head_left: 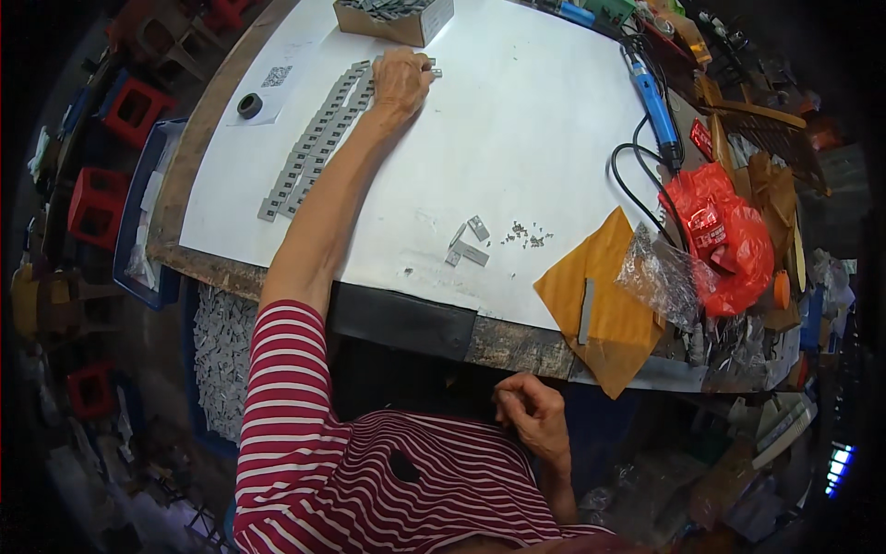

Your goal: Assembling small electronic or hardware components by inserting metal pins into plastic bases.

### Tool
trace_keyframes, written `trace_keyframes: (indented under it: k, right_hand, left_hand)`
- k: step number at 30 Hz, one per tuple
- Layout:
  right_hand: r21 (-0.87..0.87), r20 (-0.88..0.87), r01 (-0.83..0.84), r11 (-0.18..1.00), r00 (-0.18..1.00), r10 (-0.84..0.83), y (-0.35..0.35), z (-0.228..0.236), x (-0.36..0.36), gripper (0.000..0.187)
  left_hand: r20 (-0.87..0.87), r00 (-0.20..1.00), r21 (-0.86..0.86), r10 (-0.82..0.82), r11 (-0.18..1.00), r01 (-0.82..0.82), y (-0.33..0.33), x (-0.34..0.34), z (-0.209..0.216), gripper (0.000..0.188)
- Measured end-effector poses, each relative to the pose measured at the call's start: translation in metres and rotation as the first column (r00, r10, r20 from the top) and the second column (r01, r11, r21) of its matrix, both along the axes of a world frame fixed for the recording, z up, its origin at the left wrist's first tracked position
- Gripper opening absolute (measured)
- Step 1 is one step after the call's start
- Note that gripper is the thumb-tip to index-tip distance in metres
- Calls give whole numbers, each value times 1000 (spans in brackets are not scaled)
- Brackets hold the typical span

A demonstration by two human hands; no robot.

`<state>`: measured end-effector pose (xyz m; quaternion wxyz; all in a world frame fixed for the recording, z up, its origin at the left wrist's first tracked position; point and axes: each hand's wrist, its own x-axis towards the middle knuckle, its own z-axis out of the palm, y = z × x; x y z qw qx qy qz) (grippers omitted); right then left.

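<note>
Though flat grey rectangular pieces (pixel 314 138) are lying in rows below the brown cardboard box (pixel 388 30), its heap (pixel 388 7) is apparently remaining unlaid. Just below the box, the left hand (pixel 402 85) is holding its fingers bent, grip hidden; far below, the right hand (pixel 535 415) is resting curled, contents unseen.

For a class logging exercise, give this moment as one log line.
left hand: at far end of aligned flat grey metallic-looking pieces | right hand: curled, near white-topped table | holding: unclear
</note>
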<state>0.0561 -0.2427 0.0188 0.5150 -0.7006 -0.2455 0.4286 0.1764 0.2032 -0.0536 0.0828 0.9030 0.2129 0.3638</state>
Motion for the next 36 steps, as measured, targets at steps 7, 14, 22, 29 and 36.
trace_keyframes:
  k: [7,14,22,29,36]
  right_hand:
    - [-26,154,-60,998,986,63,6,-5,5,7]
    - [-18,150,-71,997,986,73,4,-7,6,8]
    - [44,184,-36,998,983,28,5,-10,4,6]
    - [-5,151,-64,998,987,64,6,-12,9,8]
    - [5,154,-41,999,987,39,6,-9,6,7]
  left_hand:
    - [-111,993,7,42,999,-41,-3,2,11,16]
    - [-143,985,21,100,995,-98,-4,-3,12,15]
    - [-89,991,111,105,989,-95,-3,3,9,8]
    - [89,995,12,-35,999,34,-18,-4,28,8]
    - [-61,937,-244,-344,915,320,-70,-40,39,13]
